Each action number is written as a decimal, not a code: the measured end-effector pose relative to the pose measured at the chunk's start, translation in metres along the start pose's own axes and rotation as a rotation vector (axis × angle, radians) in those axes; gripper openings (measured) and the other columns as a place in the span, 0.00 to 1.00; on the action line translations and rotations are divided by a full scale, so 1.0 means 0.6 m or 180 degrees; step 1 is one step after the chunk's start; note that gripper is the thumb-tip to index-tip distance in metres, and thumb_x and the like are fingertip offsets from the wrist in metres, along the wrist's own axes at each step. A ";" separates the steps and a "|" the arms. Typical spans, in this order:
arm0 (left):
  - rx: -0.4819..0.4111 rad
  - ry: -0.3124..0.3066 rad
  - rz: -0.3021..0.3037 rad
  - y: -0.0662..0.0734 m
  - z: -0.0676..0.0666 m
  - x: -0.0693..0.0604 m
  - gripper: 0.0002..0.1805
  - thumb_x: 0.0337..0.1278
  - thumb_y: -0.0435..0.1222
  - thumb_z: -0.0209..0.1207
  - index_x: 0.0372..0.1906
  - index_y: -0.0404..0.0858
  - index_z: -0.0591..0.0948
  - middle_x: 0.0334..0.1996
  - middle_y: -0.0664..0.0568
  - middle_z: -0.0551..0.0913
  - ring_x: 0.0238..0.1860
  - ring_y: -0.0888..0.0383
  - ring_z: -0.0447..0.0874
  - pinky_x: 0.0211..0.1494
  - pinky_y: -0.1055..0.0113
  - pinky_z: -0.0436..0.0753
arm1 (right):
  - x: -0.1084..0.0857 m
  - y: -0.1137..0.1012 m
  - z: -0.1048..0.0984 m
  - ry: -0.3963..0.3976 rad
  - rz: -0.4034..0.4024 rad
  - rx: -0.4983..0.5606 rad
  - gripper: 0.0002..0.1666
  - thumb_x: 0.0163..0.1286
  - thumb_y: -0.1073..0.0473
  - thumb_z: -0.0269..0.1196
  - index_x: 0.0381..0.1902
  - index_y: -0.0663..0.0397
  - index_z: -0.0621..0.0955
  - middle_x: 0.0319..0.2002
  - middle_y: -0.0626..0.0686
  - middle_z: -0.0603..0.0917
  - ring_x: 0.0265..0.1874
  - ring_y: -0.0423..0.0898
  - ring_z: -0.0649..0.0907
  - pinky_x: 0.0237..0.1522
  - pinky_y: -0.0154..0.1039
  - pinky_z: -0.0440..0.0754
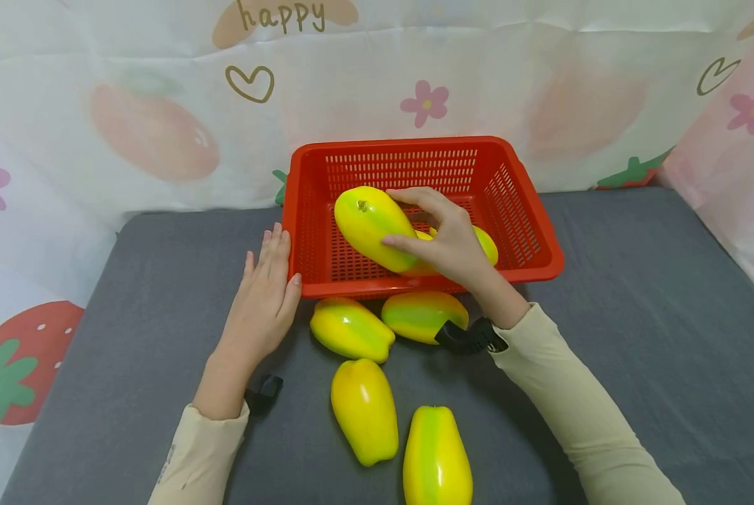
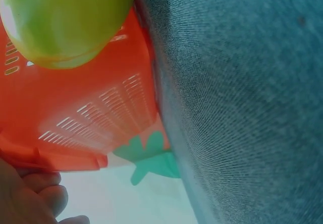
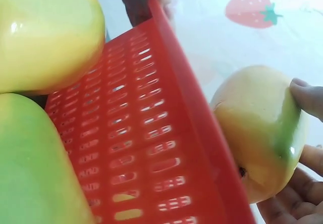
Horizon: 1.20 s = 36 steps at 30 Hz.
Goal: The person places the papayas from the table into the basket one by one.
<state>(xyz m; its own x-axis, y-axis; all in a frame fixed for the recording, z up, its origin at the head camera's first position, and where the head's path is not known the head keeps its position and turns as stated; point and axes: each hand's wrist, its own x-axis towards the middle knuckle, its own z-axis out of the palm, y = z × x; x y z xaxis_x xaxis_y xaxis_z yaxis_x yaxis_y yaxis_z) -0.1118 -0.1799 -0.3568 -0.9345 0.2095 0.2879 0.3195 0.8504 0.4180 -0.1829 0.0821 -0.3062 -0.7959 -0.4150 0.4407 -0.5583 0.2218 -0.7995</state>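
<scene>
My right hand (image 1: 449, 238) grips a yellow-green papaya (image 1: 372, 223) between thumb and fingers, over the inside of a red plastic basket (image 1: 351, 289). In the right wrist view the held papaya (image 3: 260, 128) shows beyond the basket's rim, thumb on one side and fingers on the other. Partly hidden behind that hand, more yellow fruit (image 1: 487, 245) lies in the basket. My left hand (image 1: 259, 301) rests against the basket's left side, fingers straight and thumb at the front corner. The left wrist view shows only part of its fingers (image 2: 53, 196).
Just in front of the basket lie two papayas, one on the left (image 1: 351, 328) and one on the right (image 1: 414, 315). Nearer me are another papaya (image 1: 365, 414) and a further one (image 1: 438, 456). A grey cloth (image 1: 635, 337) covers the table; a printed curtain (image 1: 364, 91) hangs behind.
</scene>
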 end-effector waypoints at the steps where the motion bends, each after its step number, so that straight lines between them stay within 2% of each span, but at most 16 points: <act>1: -0.0007 0.0003 0.0002 0.000 0.000 0.000 0.34 0.69 0.39 0.41 0.73 0.30 0.47 0.74 0.42 0.44 0.74 0.49 0.38 0.71 0.45 0.41 | 0.002 0.002 0.001 -0.0023 0.0079 0.0014 0.33 0.55 0.63 0.71 0.59 0.61 0.75 0.55 0.54 0.77 0.49 0.46 0.77 0.53 0.42 0.77; 7: -0.0044 0.0002 0.0007 -0.001 0.001 0.000 0.34 0.70 0.40 0.40 0.73 0.30 0.46 0.74 0.42 0.44 0.74 0.49 0.38 0.71 0.44 0.42 | 0.013 0.009 0.010 -0.0208 0.0585 0.0092 0.33 0.57 0.59 0.70 0.61 0.58 0.74 0.57 0.53 0.76 0.52 0.48 0.76 0.56 0.43 0.74; 12: -0.0068 0.0003 0.0010 -0.003 0.001 0.000 0.34 0.70 0.40 0.40 0.73 0.30 0.46 0.74 0.42 0.44 0.74 0.49 0.38 0.71 0.44 0.42 | 0.019 0.010 0.017 -0.0366 0.0819 0.0012 0.34 0.57 0.55 0.70 0.61 0.56 0.74 0.57 0.51 0.76 0.53 0.46 0.75 0.54 0.40 0.75; 25: -0.0119 -0.0006 0.0010 -0.005 0.002 0.000 0.34 0.70 0.40 0.41 0.73 0.30 0.46 0.74 0.43 0.43 0.74 0.49 0.38 0.71 0.45 0.41 | 0.033 0.017 0.033 -0.0876 0.1015 -0.0357 0.34 0.58 0.54 0.69 0.61 0.59 0.74 0.55 0.53 0.77 0.54 0.46 0.74 0.55 0.41 0.75; 31: -0.0119 -0.0003 0.0016 -0.005 0.001 0.000 0.34 0.70 0.40 0.41 0.73 0.30 0.46 0.74 0.43 0.43 0.74 0.49 0.38 0.71 0.45 0.42 | 0.035 0.017 0.033 -0.1081 0.1079 -0.0644 0.35 0.59 0.52 0.69 0.62 0.58 0.73 0.56 0.53 0.77 0.54 0.47 0.74 0.58 0.42 0.72; 36: -0.0130 0.0000 0.0017 -0.005 0.002 0.000 0.34 0.70 0.40 0.40 0.73 0.30 0.46 0.74 0.43 0.43 0.74 0.49 0.38 0.71 0.45 0.42 | 0.032 0.015 0.031 -0.1103 0.1120 -0.0608 0.33 0.60 0.55 0.67 0.62 0.58 0.73 0.59 0.55 0.75 0.56 0.50 0.74 0.58 0.43 0.73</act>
<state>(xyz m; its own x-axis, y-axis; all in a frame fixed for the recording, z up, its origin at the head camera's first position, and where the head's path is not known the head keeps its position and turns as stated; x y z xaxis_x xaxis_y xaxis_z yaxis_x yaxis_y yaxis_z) -0.1129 -0.1817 -0.3590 -0.9327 0.2140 0.2903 0.3306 0.8288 0.4514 -0.1990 0.0596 -0.3128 -0.8369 -0.5466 -0.0273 -0.3299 0.5437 -0.7717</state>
